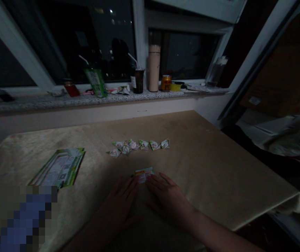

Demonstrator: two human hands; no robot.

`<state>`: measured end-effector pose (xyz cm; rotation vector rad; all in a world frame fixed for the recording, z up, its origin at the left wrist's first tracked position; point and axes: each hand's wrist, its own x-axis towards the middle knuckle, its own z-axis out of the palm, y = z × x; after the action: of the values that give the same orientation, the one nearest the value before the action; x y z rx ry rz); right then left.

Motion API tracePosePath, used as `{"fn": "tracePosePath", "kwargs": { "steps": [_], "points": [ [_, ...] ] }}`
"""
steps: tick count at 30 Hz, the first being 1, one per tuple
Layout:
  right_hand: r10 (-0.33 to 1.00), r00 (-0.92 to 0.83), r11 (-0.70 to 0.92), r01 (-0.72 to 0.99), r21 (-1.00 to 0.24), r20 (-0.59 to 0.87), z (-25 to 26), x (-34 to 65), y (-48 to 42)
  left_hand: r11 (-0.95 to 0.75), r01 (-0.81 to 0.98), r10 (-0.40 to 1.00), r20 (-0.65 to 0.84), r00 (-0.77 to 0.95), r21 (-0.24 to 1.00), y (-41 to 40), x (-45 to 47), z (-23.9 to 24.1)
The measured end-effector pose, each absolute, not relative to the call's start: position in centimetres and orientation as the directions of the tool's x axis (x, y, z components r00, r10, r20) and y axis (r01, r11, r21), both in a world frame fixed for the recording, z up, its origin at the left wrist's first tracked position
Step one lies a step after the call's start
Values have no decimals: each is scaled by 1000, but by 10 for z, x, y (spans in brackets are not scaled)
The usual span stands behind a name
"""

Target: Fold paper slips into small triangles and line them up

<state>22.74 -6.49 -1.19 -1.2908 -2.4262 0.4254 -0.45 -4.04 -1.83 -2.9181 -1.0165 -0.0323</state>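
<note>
Both hands lie palm down on the cloth-covered table (197, 157), fingers stretched out. Between them is a small printed piece of paper (144, 171), white with a yellow and red patch, its near part covered by fingertips. My left hand (122, 196) touches the left edge of this paper. The fingertips of my right hand (167, 190) rest on its right side. Beyond the hands runs an uneven row of several small folded paper pieces (144, 145), printed in white and green. Whether these are folded from the same kind of paper, I cannot tell.
A stack of green-and-white printed sheets (61, 168) lies at the left, beside a pixelated area. On the windowsill stand a green bottle with a straw (96, 82), a dark cup (138, 81), a pink flask (154, 68) and an orange can (166, 83).
</note>
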Motion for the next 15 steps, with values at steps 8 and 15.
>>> {"fn": "tracePosePath", "kwargs": {
  "steps": [8, 15],
  "points": [
    [837, -513, 542, 725, -424, 192, -14, 227, -65, -774, 633, 631, 77, 772, 0, -43, -11, -25],
    [842, -502, 534, 725, -436, 196, -13, 226, -65, -779, 626, 627, 39, 778, 18, -44, -11, -12]
  ]
}}
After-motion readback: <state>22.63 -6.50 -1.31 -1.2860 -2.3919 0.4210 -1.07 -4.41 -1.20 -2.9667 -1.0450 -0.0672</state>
